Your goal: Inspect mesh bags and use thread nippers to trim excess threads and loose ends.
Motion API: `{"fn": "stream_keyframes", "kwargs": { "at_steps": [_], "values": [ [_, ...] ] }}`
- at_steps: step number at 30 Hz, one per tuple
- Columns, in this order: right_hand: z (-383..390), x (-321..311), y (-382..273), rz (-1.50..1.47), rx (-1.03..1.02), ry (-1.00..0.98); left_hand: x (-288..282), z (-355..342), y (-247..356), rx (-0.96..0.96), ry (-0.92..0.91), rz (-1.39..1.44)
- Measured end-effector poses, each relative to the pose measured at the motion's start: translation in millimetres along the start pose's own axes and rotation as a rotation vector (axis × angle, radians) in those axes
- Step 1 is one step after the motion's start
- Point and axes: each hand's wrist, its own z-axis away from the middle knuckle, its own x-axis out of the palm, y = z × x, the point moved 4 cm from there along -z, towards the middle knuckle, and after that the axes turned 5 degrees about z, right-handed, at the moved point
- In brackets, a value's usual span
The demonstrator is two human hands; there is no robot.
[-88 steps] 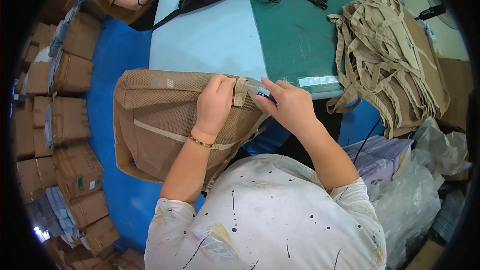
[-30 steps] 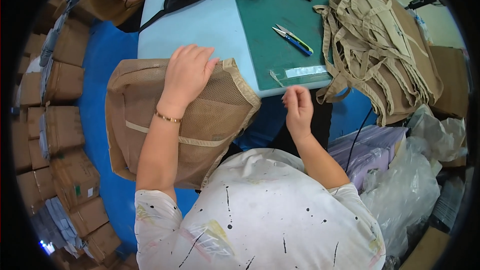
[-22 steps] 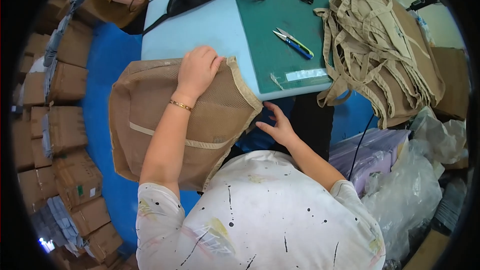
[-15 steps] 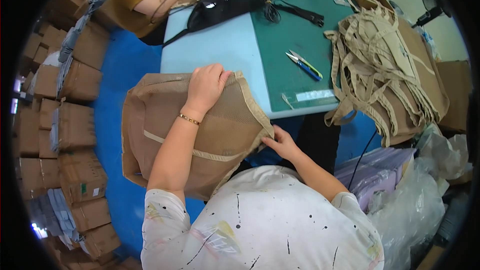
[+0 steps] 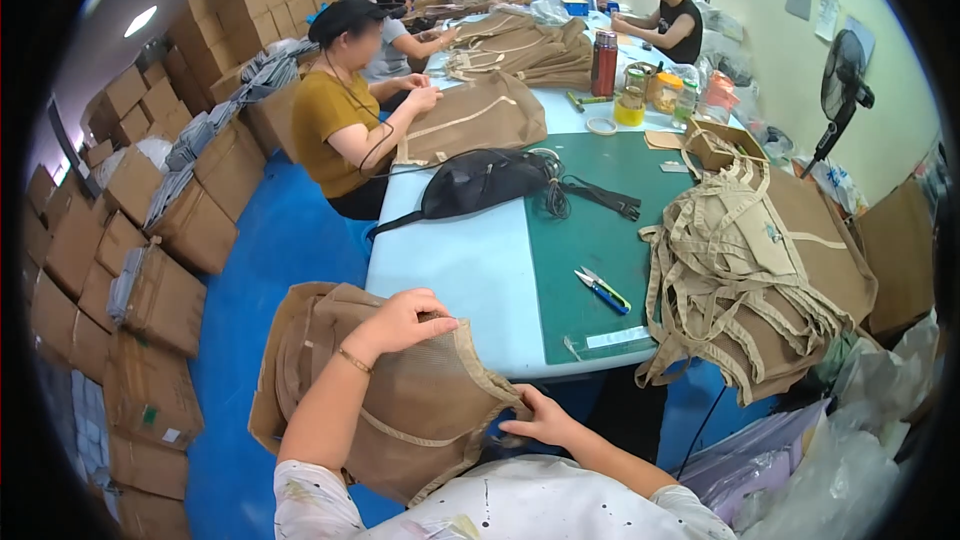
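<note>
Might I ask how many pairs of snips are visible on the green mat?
1: the blue-and-green snips lie on the mat beyond the white strip. The brown pile might hide others.

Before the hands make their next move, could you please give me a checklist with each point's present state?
1. Left hand on the brown mesh bag: ok, at its upper edge.
2. Right hand at the bag's pale trim: ok, near a corner.
3. Firm grip by both hands: cannot tell.
4. Snips set down: ok, on the green mat.
5. Bag wholly on the table: not ok, most lies beyond its edge.
</note>
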Motion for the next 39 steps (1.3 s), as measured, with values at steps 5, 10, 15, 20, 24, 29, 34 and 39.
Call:
{"fn": "stream_keyframes", "kwargs": {
  "at_steps": [5, 10, 15, 20, 24, 29, 34, 39],
  "values": [
    [-17, 0, -7, -0.093, 0.043, 0.131, -20, 5, -8, 0.021, -0.054, 0.184],
    [-15, -20, -34, -0.354, 0.107, 0.187, -27, 1, -18, -0.017, 0.363, -0.001],
    [-6, -19, -59, -0.252, 0.008, 0.297, 2, 10, -7, 0.105, 0.605, -0.466],
    [4, -8, -98, 0.164, -0.097, 0.308, 48, 19, 10, 0.180, 0.776, -0.372],
    [3, 13, -127, 0.448, -0.361, 0.324, 68, 9, 8, 0.004, 0.699, -0.256],
    [-2, 12, -129, 0.455, -0.391, 0.191, 62, 19, -35, -0.168, 0.601, -0.192],
    [-3, 9, -127, 0.399, -0.341, 0.053, 65, 24, -39, -0.262, 0.482, -0.197],
    [-29, -9, -99, 0.565, -0.019, 0.020, 69, 35, -29, -0.215, 0.551, -0.164]
  ]
}}
